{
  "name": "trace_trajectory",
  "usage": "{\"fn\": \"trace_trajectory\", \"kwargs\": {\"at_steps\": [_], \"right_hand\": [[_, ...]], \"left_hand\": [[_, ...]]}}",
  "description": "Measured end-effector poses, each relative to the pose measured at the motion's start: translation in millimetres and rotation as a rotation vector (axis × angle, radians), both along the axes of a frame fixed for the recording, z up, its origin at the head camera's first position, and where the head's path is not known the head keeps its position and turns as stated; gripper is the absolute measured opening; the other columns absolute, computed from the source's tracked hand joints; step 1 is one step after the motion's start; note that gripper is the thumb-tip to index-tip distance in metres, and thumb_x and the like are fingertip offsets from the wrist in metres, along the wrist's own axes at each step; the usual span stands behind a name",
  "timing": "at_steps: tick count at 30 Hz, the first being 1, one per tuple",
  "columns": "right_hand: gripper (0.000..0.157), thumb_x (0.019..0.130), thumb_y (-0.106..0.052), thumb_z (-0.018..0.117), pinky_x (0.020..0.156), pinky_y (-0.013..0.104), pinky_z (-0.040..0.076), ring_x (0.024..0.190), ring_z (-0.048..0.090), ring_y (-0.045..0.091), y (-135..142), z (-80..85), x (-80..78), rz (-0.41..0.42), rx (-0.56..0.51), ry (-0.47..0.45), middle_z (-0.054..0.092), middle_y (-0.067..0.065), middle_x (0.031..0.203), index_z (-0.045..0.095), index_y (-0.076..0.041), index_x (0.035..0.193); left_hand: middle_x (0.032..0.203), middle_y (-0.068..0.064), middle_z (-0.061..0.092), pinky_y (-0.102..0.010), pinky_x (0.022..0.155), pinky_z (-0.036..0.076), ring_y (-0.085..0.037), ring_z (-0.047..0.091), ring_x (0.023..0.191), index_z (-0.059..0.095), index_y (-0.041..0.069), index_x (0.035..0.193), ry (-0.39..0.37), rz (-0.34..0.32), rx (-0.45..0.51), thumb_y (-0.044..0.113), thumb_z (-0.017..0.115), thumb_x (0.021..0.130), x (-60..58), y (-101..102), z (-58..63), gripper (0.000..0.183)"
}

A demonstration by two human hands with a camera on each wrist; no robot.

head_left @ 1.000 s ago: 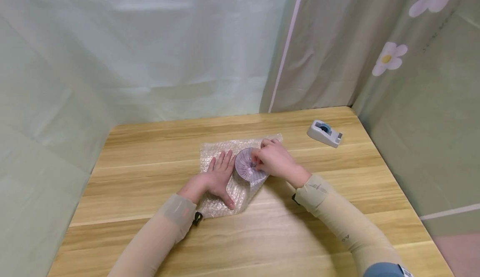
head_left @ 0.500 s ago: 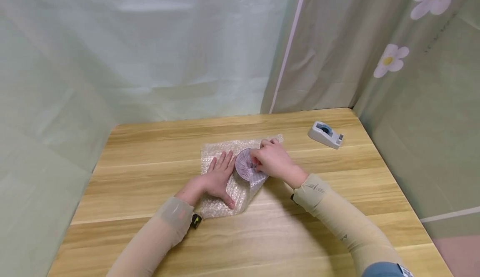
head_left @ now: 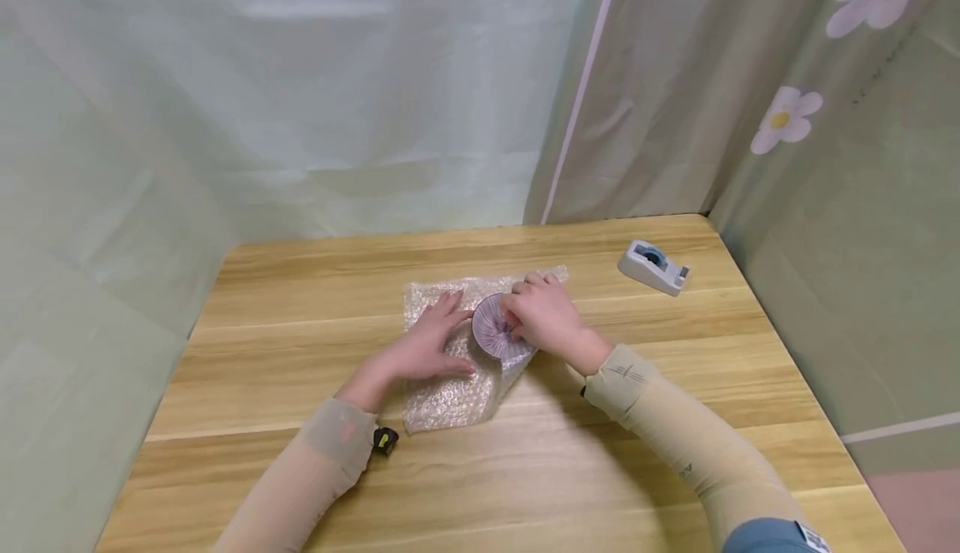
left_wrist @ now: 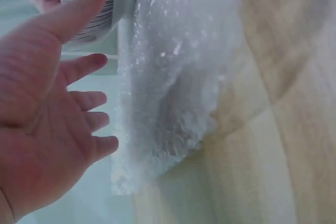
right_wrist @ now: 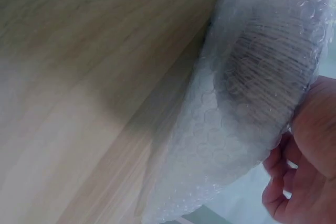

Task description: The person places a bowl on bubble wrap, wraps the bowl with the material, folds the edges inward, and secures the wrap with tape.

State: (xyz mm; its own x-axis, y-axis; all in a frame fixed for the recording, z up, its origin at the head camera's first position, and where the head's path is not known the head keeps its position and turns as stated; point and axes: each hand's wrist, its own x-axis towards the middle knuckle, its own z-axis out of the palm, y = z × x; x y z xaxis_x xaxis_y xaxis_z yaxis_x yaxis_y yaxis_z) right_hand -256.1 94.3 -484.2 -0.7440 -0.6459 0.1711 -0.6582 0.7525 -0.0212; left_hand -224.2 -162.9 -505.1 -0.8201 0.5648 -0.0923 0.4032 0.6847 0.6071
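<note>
A round bowl with fine purple-grey stripes stands on a sheet of bubble wrap. My right hand pinches the sheet's right part, raised against the bowl and folded over its rim, fingertips inside the bowl. In the right wrist view the bubble wrap covers the bowl's side, its stripes showing through. My left hand, fingers spread, is left of the bowl, over the sheet. In the left wrist view the left hand's thumb overlaps the bowl; whether it touches cannot be told.
A grey-white tape dispenser with a blue core stands toward the back right of the wooden table. Curtains hang behind the table and along both sides.
My left hand has risen from lying flat on the bubble wrap and turned, its thumb and fingers now spread toward the bowl. The right hand keeps its hold, almost unmoved.
</note>
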Motion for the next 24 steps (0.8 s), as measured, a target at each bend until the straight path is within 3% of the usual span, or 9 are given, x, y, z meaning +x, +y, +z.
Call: {"fn": "trace_trajectory", "kwargs": {"at_steps": [4, 9, 14, 19, 24], "right_hand": [[0.036, 0.072, -0.028, 0.099, 0.074, 0.041, 0.048, 0.082, 0.057, 0.024, 0, -0.4, 1.8, -0.055, -0.003, 0.012, 0.067, -0.002, 0.08, 0.064, -0.022, 0.075], [0.034, 0.073, -0.032, 0.098, 0.071, 0.041, 0.048, 0.08, 0.057, 0.024, 0, -1.9, 4.6, -0.103, 0.008, 0.005, 0.07, -0.002, 0.08, 0.067, -0.021, 0.081], [0.033, 0.074, -0.035, 0.097, 0.071, 0.041, 0.048, 0.077, 0.057, 0.023, -1, -3.5, 6.4, -0.124, 0.018, -0.003, 0.071, -0.003, 0.08, 0.072, -0.021, 0.088], [0.033, 0.075, -0.037, 0.097, 0.072, 0.041, 0.049, 0.078, 0.059, 0.023, -1, -2.8, 7.5, -0.135, 0.02, -0.011, 0.072, -0.003, 0.079, 0.075, -0.02, 0.092], [0.028, 0.078, -0.032, 0.095, 0.071, 0.043, 0.051, 0.077, 0.061, 0.025, 0, -4.3, 8.2, -0.129, 0.002, -0.03, 0.074, -0.001, 0.08, 0.072, -0.019, 0.087]], "left_hand": [[0.169, -0.023, 0.034, -0.06, 0.128, 0.022, -0.043, 0.03, 0.157, 0.061, 0.005, 0.142, 0.107, 0.057, 0.065, 0.026, 0.084, 0.093, -2.4, 8, 8.1, 0.058], [0.157, -0.019, 0.05, -0.052, 0.125, 0.035, -0.037, 0.047, 0.147, 0.059, 0.003, 0.142, 0.261, 0.071, 0.092, -0.001, 0.069, 0.094, 1.2, 20, 16.1, 0.05], [0.165, -0.019, 0.042, -0.059, 0.126, 0.03, -0.04, 0.04, 0.152, 0.071, 0.012, 0.136, 0.341, -0.013, -0.003, -0.002, 0.063, 0.091, 8.6, 32, 15.4, 0.048], [0.174, -0.017, 0.027, -0.067, 0.127, 0.019, -0.044, 0.02, 0.161, 0.076, 0.02, 0.133, 0.354, -0.076, -0.1, 0.015, 0.06, 0.099, 13.7, 39, 9.6, 0.038], [0.177, -0.014, 0.022, -0.067, 0.128, 0.017, -0.041, 0.014, 0.163, 0.077, 0.023, 0.133, 0.343, -0.092, -0.124, 0.035, 0.05, 0.11, 15.0, 40, 5.5, 0.037]]}}
